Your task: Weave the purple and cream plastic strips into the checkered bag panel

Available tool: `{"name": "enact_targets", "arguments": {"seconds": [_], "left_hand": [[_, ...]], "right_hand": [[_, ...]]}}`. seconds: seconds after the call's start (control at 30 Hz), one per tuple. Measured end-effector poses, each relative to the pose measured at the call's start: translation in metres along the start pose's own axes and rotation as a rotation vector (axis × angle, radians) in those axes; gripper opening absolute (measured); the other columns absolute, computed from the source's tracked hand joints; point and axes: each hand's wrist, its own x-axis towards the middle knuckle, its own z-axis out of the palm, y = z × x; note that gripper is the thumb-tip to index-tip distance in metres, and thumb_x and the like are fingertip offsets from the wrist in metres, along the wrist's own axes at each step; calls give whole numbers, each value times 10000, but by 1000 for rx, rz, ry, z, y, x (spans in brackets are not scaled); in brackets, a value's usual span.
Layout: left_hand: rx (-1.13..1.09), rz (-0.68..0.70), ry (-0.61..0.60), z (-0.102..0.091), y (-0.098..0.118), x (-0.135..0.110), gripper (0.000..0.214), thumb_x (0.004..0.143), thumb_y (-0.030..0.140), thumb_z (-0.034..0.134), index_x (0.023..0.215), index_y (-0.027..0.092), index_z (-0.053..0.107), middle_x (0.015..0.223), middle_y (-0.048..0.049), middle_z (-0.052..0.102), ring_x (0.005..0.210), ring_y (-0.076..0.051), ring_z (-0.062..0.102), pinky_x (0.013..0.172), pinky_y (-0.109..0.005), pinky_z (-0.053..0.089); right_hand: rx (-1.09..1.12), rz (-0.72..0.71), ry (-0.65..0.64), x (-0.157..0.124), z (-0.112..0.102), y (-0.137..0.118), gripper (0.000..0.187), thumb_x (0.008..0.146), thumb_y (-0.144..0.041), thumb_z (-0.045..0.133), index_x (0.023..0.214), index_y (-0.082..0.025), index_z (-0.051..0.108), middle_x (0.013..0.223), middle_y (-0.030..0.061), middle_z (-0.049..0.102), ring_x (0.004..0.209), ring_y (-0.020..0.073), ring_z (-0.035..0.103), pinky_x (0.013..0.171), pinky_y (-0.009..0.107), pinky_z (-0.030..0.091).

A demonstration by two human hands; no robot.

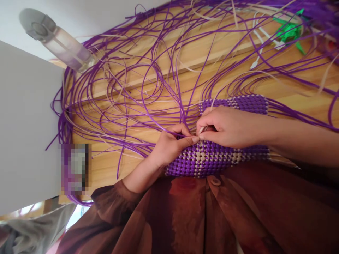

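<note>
A purple and cream woven piece [212,160] lies at the table's near edge, against the brown garment. At its upper edge my left hand [172,143] pinches a purple strand [161,128], thumb and forefinger closed near the weave. My right hand [225,127] meets it fingertip to fingertip, its thumb and forefinger closed on a cream strand [203,129]. Another part of the weaving, a purple panel [249,104], shows beyond my right hand. The exact spot where the strands cross is partly hidden by my fingers.
Long loose purple strands [156,70] sprawl over the wooden table [296,95]. A clear bottle with a grey cap [63,46] stands at the far left. White cables [258,38] and a green plastic piece [290,31] lie at the upper right. A blurred-out rectangular object [78,167] is at left.
</note>
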Motion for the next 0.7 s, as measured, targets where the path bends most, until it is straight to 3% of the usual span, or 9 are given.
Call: {"name": "enact_targets", "arguments": {"seconds": [0.23, 0.37, 0.4, 0.47, 0.53, 0.7], "left_hand": [[-110, -43, 12, 2, -3, -1, 332, 674, 312, 858, 607, 162, 569, 627, 30, 576, 606, -98, 488, 624, -259, 389], [-173, -26, 19, 4, -4, 0, 332, 658, 273, 854, 584, 158, 551, 628, 28, 583, 626, -101, 510, 638, -258, 396], [-189, -34, 16, 5, -3, -1, 327, 657, 264, 851, 584, 157, 550, 637, 26, 597, 627, -100, 518, 640, -258, 399], [-207, -62, 17, 5, -2, -1, 321, 646, 255, 854, 588, 155, 555, 655, 21, 625, 628, -99, 531, 638, -255, 401], [-208, -81, 34, 6, -1, -2, 321, 628, 256, 867, 593, 152, 565, 660, 19, 642, 626, -97, 537, 637, -250, 402], [-258, -54, 39, 7, -1, -4, 329, 601, 255, 884, 582, 148, 573, 630, 23, 647, 609, -95, 544, 632, -247, 411]], "right_hand": [[-17, -21, 82, -4, 0, 0, 154, 842, -235, 551, 756, -197, 673, 737, 13, 682, 681, 162, 557, 676, 299, 350], [3, -112, 320, -28, 11, -2, 299, 904, -255, 558, 1170, -243, 693, 1001, 32, 732, 916, 210, 634, 840, 336, 396], [-35, -120, 399, -35, 15, -3, 290, 921, -275, 569, 1182, -255, 695, 1047, 40, 727, 980, 228, 623, 883, 360, 384], [-129, -108, 503, -46, 25, -5, 175, 930, -333, 609, 1005, -251, 743, 993, 50, 720, 991, 249, 594, 903, 393, 363], [-171, -93, 525, -51, 34, -8, 200, 914, -382, 646, 816, -225, 721, 859, 52, 700, 903, 240, 573, 868, 390, 373], [-234, -16, 508, -44, 44, -21, 209, 924, -356, 614, 813, -185, 662, 803, 63, 669, 843, 238, 540, 839, 382, 400]]}}
